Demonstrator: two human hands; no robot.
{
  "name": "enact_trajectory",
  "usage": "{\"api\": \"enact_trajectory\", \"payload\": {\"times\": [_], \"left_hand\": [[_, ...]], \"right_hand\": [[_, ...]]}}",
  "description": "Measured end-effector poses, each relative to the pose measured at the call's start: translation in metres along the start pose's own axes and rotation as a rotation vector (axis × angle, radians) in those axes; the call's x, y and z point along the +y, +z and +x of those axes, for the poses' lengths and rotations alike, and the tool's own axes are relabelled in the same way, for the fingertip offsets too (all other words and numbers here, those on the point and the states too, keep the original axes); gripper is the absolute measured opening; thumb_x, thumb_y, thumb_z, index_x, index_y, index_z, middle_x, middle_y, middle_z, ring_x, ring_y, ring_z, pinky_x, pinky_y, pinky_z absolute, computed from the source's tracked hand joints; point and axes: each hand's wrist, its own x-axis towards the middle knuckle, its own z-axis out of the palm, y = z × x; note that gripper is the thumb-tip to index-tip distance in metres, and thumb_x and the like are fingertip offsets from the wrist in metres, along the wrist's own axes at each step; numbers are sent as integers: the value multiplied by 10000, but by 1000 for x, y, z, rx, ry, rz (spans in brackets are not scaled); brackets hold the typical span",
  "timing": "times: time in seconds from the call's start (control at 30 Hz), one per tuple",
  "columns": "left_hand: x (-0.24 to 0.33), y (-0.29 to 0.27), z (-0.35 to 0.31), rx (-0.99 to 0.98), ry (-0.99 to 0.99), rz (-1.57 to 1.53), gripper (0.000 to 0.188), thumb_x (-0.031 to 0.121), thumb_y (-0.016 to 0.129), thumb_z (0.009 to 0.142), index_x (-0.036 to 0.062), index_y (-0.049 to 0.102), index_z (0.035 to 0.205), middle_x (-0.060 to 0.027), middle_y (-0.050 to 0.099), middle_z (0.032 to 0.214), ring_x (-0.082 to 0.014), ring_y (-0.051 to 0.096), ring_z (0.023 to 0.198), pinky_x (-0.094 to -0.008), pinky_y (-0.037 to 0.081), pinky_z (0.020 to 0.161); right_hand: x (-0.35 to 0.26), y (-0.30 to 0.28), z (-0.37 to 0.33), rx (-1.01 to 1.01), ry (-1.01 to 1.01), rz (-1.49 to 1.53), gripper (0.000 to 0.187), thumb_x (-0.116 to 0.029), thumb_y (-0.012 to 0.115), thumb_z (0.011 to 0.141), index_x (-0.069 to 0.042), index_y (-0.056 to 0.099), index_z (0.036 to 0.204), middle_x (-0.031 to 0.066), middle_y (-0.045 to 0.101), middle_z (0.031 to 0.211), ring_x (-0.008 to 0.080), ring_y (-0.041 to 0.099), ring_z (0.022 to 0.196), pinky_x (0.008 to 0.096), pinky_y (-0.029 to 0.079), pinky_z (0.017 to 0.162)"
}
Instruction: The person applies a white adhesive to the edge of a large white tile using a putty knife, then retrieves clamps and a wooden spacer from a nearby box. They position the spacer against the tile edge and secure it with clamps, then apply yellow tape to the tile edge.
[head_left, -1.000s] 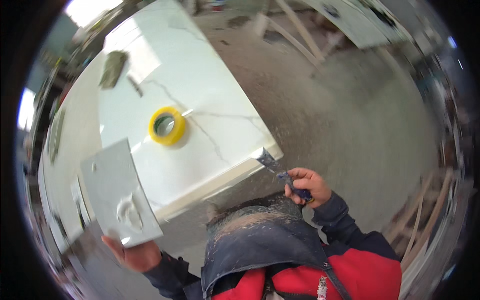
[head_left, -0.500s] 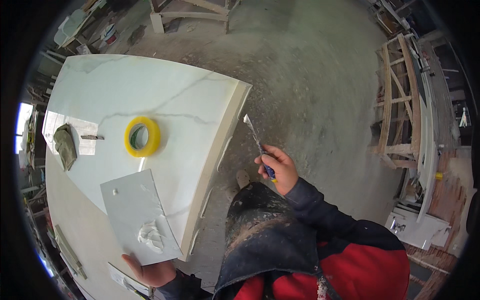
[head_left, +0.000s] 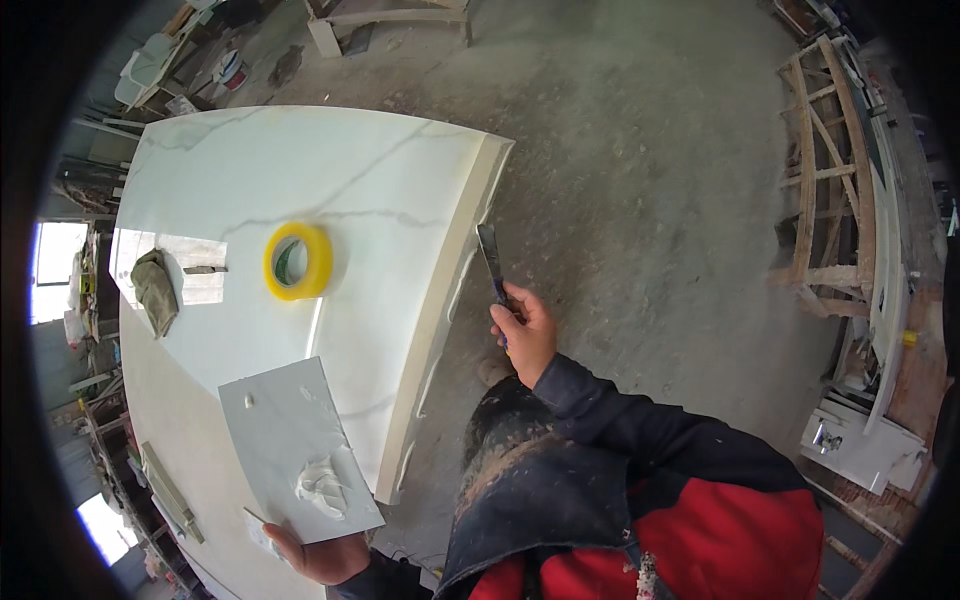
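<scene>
My right hand (head_left: 525, 335) is closed around the handle of a putty knife (head_left: 491, 252). Its blade points away from me, close to or against the right edge of a white marble-patterned slab (head_left: 375, 250); contact is hard to tell. Streaks of white paste run along that edge, beside a beige border strip (head_left: 445, 300). In my left hand (head_left: 330, 557) is a thin grey board (head_left: 285, 425), gripped at its near edge, thumb on top and fingers hidden beneath. A lump of white paste (head_left: 322, 488) lies on the board, with a small dab near its far left corner.
On the slab are a roll of yellow tape (head_left: 321, 262), a crumpled olive cloth (head_left: 153, 292) and a small dark strip (head_left: 205, 269). Narrow strips (head_left: 170, 490) lie at the left. A wooden frame (head_left: 850, 175) stands at the right; a wooden stand (head_left: 395, 17) is beyond the slab.
My right hand has brought the putty knife leftward to the slab's edge. The white dab formerly on its tip no longer shows. The board stays in my left hand, and the view has shifted slightly.
</scene>
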Motion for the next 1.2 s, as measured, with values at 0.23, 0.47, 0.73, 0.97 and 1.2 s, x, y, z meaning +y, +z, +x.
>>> {"api": "enact_trajectory", "payload": {"times": [0.23, 0.47, 0.73, 0.97, 1.2], "left_hand": [[11, 4, 3, -193, -54, 34, 591, 395, 497, 1034, -17, 408, 1448, -194, 497, 1431, -359, 480, 1305, -514, 352, 1127], [34, -19, 23, -305, -126, -4, 590, 402, 488, 1033, -12, 413, 1447, -177, 499, 1439, -347, 492, 1298, -511, 368, 1118], [68, -91, 42, -397, -286, -68, 584, 407, 459, 1040, -19, 416, 1437, -167, 486, 1444, -334, 481, 1309, -500, 383, 1110], [94, -124, 32, -585, -250, 190, 570, 430, 448, 1039, 15, 436, 1431, -145, 527, 1396, -309, 520, 1271, -481, 422, 1075], [96, -132, 29, -498, -294, 14, 595, 422, 458, 1040, 15, 401, 1470, -160, 491, 1454, -327, 496, 1308, -477, 410, 1084]], "right_hand": [[41, 0, -3, 29, -96, 45, 399, -83, 662, 941, -37, 556, 1322, 22, 622, 949, 85, 583, 746, 240, 470, 610], [36, -13, -23, 275, -109, -63, 426, -73, 666, 922, -40, 565, 1334, 30, 645, 922, 90, 577, 723, 239, 458, 595], [-91, 64, -238, -555, -495, -725, 304, -60, 731, 837, -30, 711, 1139, 108, 729, 995, 208, 698, 904, 317, 532, 792], [-74, 118, -316, -478, -646, -995, 272, -91, 685, 838, -83, 718, 1108, 115, 698, 914, 309, 664, 784, 361, 526, 676], [-49, 60, -310, -287, -455, -916, 252, -142, 665, 891, -59, 718, 1124, 87, 720, 916, 202, 648, 687, 314, 494, 603]]}}
